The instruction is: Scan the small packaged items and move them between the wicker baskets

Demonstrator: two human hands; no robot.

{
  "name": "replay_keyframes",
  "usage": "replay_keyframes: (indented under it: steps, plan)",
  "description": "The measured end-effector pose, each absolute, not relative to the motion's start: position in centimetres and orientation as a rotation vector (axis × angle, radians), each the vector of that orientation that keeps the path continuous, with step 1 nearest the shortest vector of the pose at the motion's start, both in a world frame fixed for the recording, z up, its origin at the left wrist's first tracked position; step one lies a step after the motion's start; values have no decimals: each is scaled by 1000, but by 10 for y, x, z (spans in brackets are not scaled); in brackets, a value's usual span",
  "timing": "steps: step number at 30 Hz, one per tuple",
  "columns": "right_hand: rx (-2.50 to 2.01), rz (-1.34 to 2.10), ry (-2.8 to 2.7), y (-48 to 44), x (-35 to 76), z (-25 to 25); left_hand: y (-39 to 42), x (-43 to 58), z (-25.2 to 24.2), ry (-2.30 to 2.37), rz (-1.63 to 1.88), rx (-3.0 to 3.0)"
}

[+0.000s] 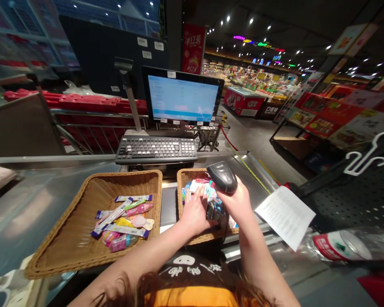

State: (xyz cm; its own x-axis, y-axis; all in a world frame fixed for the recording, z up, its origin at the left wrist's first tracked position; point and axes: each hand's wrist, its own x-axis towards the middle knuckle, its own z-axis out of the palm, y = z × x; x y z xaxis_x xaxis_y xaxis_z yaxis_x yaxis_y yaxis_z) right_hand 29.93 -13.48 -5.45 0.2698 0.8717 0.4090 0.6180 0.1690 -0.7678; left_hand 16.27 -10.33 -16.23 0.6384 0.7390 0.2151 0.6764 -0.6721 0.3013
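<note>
Scanner [222,177], right hand [238,202] (left hand [194,215] on packets [200,187])

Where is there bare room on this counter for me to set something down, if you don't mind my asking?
Bare steel lies left of the left wicker basket. A narrower steel strip runs between the right basket and the paper, below the keyboard. It is crowded at the right basket, under the left hand and the right hand holding the scanner, and among the left basket's packets.

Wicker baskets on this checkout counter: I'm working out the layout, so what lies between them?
In the head view, a dark strip of counter separates the left wicker basket from the right wicker basket, with a white paper slip at its near end.
</note>
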Motion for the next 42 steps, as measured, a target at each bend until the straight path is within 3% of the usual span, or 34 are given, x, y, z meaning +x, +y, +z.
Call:
replay_keyframes:
  steps: [13,30,42]
  plan:
    - [-1475,378,-1452,-128,320,-66,-98,173,-170,1364,86,2567]
    - [-1494,400,-1444,-125,322,-70,-74,174,-171,1472,137,2438]
    - [-1480,401,-1442,-123,321,-68,-69,165,-161,1375,425,2597]
